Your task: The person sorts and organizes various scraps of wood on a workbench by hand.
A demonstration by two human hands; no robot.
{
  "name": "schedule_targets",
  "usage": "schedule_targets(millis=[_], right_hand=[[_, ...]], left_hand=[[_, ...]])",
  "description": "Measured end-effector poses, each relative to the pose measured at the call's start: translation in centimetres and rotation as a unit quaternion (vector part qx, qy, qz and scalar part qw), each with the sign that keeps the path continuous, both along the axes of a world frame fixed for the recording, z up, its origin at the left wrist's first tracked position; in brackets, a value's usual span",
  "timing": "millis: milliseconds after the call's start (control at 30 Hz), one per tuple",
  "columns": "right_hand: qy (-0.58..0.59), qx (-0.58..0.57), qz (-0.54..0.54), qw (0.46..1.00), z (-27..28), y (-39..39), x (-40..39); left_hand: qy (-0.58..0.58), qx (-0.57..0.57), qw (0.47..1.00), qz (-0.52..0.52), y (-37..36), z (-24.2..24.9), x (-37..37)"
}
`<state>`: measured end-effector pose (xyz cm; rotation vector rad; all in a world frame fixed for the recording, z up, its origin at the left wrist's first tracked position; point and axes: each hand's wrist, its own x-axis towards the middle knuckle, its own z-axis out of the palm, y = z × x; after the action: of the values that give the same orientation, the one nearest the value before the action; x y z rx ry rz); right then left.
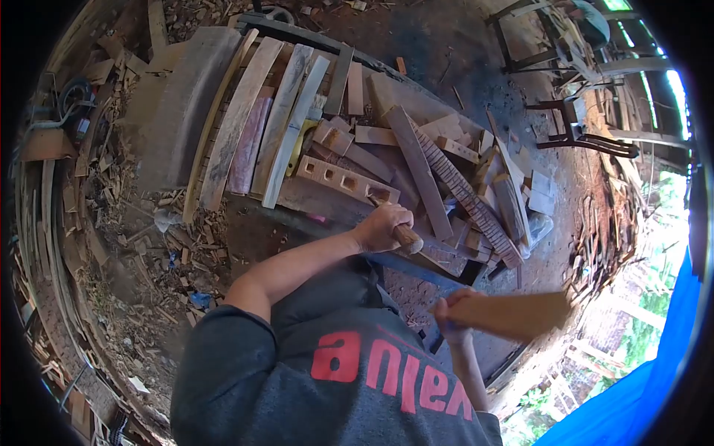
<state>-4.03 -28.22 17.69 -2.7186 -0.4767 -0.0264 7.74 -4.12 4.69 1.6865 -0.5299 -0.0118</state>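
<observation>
My left hand [383,227] is closed around the wooden handle of a chisel [407,238]. The chisel's working end meets a wooden block [316,169] near its right end. Several square holes run in a row along this block, which lies on the cluttered workbench. Lower right, my right hand [454,312] grips a wooden mallet [520,314], its thick end pointing right and smeared by motion. The mallet is apart from the chisel handle.
Long boards [238,123] lie side by side across the bench's left part. Wood offcuts and a long notched strip [468,195] pile up on the right. Wood scraps [141,275] litter the floor. A wooden frame piece [576,130] stands upper right; a blue tarp [632,401] hangs lower right.
</observation>
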Motion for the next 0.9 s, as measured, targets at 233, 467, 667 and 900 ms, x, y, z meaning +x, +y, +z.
schedule_targets(millis=[233, 467, 667, 900], right_hand=[[0.102, 0.153, -0.181, 0.966, -0.3, 1.6, 0.0], [0.195, 0.048, -0.173, 0.964, -3.3, 1.2, 0.8], [-0.047, 0.127, 0.059, 0.989, -3.3, -0.2, -0.6], [0.112, 0.110, -0.212, 0.965, -2.6, 1.6, -0.7]], left_hand=[[-0.054, -0.015, 0.998, -0.004, -0.1, -1.1, -0.4], [-0.116, -0.072, 0.991, -0.012, 0.2, -3.0, 0.1], [0.016, -0.027, 0.999, -0.020, 1.4, -1.0, 0.3], [0.028, -0.019, 0.999, -0.030, 1.6, -1.2, 0.9]])
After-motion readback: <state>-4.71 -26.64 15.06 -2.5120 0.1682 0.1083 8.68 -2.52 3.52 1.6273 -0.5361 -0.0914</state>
